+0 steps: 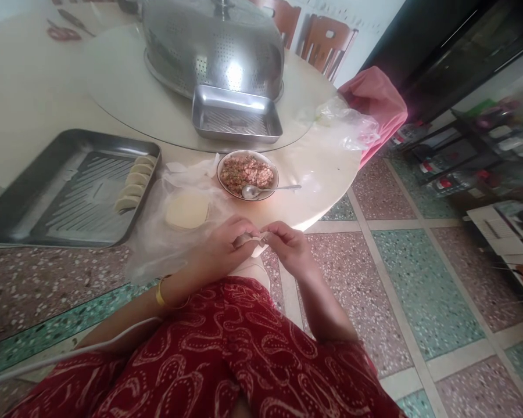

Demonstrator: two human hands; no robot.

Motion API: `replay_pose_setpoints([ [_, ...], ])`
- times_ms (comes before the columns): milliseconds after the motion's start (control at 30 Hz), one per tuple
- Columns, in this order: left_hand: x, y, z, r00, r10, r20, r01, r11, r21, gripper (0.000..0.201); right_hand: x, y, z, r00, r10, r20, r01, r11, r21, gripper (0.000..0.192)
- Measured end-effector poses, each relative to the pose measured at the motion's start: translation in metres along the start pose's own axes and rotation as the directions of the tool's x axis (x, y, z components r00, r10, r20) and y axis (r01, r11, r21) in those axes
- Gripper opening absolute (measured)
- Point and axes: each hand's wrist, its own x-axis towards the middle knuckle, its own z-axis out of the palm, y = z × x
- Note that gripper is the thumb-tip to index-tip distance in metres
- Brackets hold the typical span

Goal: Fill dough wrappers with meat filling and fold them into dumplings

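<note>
Between my two hands is a dumpling [258,238], its pale wrapper edge pinched by the fingers of both. My left hand [227,247] curls around its left end, and my right hand [289,248] presses the right end between thumb and forefinger. Much of the dumpling is hidden by my fingers. Just beyond them stands a bowl of minced filling [244,168], with a metal spoon [255,190] resting in it, handle to the right. A stack of round wrappers [187,208] lies on a plastic bag [152,232] left of the bowl.
At the left, a large metal tray [82,215] holds several folded dumplings [134,181] along its right side. A smaller metal tray [237,129] and a perforated steel dome [218,52] stand on the glass turntable [126,110]. A crumpled plastic bag [348,125] hangs near the right table edge.
</note>
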Motion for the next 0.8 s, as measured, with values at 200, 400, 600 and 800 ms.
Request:
replay_pose_setpoints([
  [200,0.0,0.003,-0.002,0.988,-0.142,-0.059,0.137,0.987,-0.084,0.017,-0.005,0.003,0.002,0.984,-0.142,-0.106,0.124,0.978,-0.166,0.01],
  [400,-0.001,0.001,-0.002,0.981,-0.183,-0.069,0.175,0.978,-0.113,0.022,-0.008,-0.001,0.004,0.974,-0.185,-0.133,0.145,0.954,-0.264,0.006],
  [600,-0.002,0.003,-0.002,0.99,-0.115,-0.077,0.107,0.989,-0.102,0.02,-0.005,-0.007,0.003,0.982,-0.142,-0.122,0.096,0.942,-0.321,0.012],
  [800,-0.002,0.003,-0.001,0.984,-0.167,-0.066,0.159,0.981,-0.114,0.022,-0.006,-0.006,0.002,0.989,-0.092,-0.114,0.066,0.976,-0.209,0.012],
])
